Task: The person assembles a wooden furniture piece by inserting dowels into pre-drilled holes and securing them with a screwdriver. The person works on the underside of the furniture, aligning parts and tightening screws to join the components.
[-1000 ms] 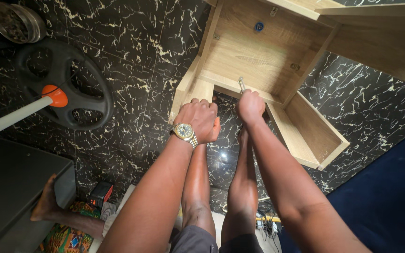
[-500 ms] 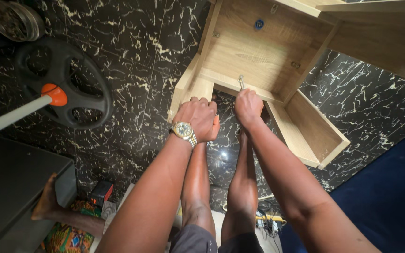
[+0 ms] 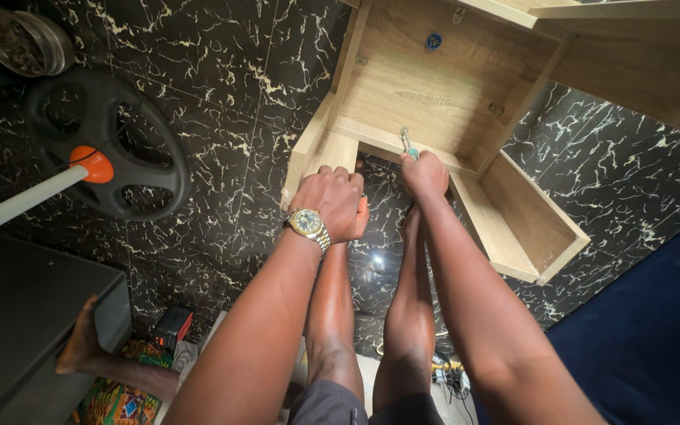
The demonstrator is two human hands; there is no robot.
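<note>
At the far end of the right arm, the fingers of the right hand (image 3: 425,175) are curled shut around the teal handle of a small screwdriver (image 3: 408,145), whose metal shaft points away from the person and meets the inner back panel of a light wooden cabinet (image 3: 434,86). Just to the left, the left hand (image 3: 332,203) is closed into a loose fist against the near edge of the cabinet's left side board; whether anything is gripped inside that fist cannot be told. A gold wristwatch (image 3: 307,224) is worn on the left wrist.

Around both hands, the cabinet is seen lying open towards the person on a black marble-patterned floor (image 3: 222,94), with a divider board running off to the right and a small blue disc (image 3: 433,41) fixed on the far part of the back panel. 2 bare knees and shins are seen below the hands, between the forearms.

Well to the left, a black steering wheel (image 3: 112,149) lies on the floor, with an orange fitting (image 3: 92,164) at its centre joined to a pale tube (image 3: 13,208) that runs out of the left edge. At the far left, a round metal tin (image 3: 25,41) is seen. Near the lower left, another person's bare foot (image 3: 80,346) rests beside a dark grey box (image 3: 17,315), close to patterned cloth (image 3: 116,401).
</note>
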